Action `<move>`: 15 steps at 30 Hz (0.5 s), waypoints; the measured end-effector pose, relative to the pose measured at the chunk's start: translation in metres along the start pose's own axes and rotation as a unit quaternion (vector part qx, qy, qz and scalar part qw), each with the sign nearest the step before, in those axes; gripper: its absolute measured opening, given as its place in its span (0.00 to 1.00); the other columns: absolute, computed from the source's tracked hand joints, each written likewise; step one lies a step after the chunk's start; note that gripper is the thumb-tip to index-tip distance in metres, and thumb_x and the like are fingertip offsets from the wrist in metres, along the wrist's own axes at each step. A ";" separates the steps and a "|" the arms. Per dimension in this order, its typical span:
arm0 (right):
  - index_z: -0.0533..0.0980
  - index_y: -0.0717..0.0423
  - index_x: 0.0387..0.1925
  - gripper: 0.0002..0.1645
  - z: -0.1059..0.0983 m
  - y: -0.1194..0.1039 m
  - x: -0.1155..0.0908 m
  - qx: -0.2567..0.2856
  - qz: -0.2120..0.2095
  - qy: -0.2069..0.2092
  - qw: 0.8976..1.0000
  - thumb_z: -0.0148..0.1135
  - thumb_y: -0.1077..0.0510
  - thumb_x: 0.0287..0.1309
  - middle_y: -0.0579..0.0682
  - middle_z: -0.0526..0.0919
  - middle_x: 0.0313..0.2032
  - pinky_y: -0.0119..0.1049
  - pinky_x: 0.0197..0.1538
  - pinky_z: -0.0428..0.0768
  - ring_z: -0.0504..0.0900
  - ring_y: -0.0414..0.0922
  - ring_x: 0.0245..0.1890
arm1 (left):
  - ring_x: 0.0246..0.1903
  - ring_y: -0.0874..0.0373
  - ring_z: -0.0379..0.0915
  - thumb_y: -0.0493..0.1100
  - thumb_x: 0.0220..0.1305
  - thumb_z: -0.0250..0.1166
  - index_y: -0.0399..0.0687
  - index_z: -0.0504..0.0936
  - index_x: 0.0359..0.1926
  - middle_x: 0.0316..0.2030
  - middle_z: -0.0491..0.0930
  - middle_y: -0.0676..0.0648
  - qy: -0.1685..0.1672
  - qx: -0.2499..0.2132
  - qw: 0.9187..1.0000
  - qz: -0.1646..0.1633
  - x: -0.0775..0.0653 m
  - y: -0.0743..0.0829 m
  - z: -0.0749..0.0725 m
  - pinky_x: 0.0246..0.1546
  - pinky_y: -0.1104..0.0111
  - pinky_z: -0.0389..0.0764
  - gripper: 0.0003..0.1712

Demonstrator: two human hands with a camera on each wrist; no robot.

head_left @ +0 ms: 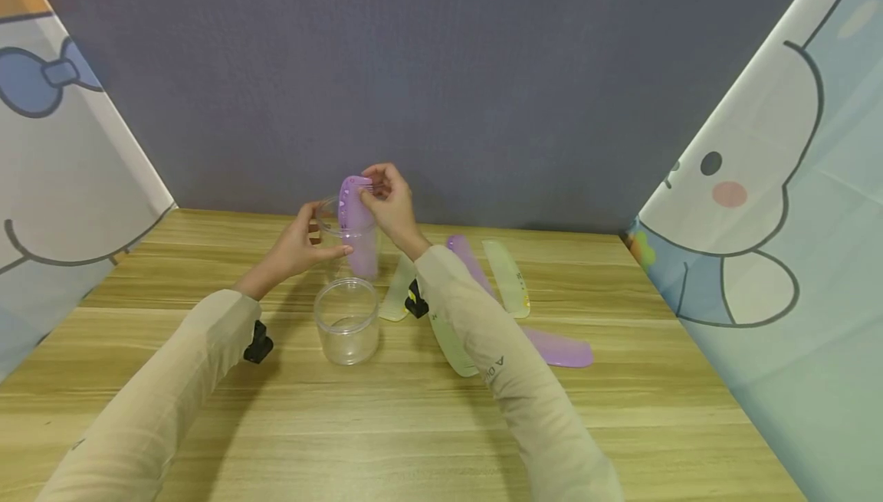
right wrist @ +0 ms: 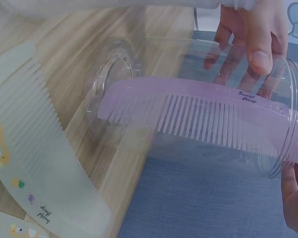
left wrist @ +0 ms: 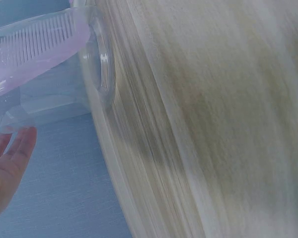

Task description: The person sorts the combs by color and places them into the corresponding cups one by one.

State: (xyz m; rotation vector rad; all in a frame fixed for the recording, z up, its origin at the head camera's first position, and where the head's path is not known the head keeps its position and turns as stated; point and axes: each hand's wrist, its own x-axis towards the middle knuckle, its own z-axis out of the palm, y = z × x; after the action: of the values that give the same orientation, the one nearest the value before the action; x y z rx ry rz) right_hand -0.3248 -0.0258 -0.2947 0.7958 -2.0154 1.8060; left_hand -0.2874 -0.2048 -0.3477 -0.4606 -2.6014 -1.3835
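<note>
A tall clear plastic jar (head_left: 331,232) stands towards the back of the table, and my left hand (head_left: 295,245) grips its side, thumb in front. Inside it a purple comb (head_left: 353,214) stands upright, its top end above the rim. My right hand (head_left: 392,207) pinches that top end between thumb and fingers. In the right wrist view the comb (right wrist: 198,106) shows through the jar wall (right wrist: 213,166), its lower end near the base. The left wrist view catches only the fingers of my left hand (left wrist: 12,163) against the jar (left wrist: 54,106).
In front of the tall jar stands a shorter clear jar (head_left: 347,341). Light green combs (head_left: 509,280) and purple combs (head_left: 562,349) lie to the right, partly under my right forearm. A dark grey panel (head_left: 441,88) rises behind the table.
</note>
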 end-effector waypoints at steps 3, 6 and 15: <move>0.70 0.68 0.41 0.13 0.000 0.001 0.001 -0.010 -0.006 0.001 1.000 0.58 0.72 0.51 0.63 0.78 0.35 0.20 0.37 0.75 0.77 0.47 0.33 | 0.57 0.32 0.61 0.49 0.48 0.71 0.35 0.46 0.67 0.61 0.58 0.30 0.001 0.003 1.000 0.000 0.000 0.001 0.000 0.56 0.45 0.70 0.55; 0.71 0.67 0.41 0.13 0.000 0.002 0.002 -0.020 -0.006 0.008 1.000 0.59 0.72 0.51 0.62 0.78 0.34 0.20 0.37 0.75 0.77 0.47 0.33 | 0.57 0.32 0.61 0.50 0.48 0.71 0.35 0.46 0.67 0.61 0.58 0.30 0.001 0.006 1.000 0.000 -0.001 0.001 -0.001 0.56 0.45 0.70 0.56; 0.70 0.71 0.45 0.19 -0.003 -0.002 0.004 -0.019 0.027 0.009 0.999 0.57 0.77 0.48 0.67 0.78 0.40 0.32 0.44 0.81 0.78 0.56 0.40 | 0.58 0.31 0.60 0.50 0.49 0.71 0.37 0.45 0.67 0.62 0.57 0.31 -0.003 0.006 1.000 -0.003 -0.002 0.001 -0.002 0.57 0.45 0.69 0.55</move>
State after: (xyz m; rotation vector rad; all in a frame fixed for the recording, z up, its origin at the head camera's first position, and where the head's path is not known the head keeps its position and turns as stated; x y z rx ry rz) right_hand -0.3277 -0.0239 -0.2904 0.7182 -2.0734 1.7905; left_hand -0.2856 -0.2061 -0.3465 -0.4545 -2.6159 -1.3709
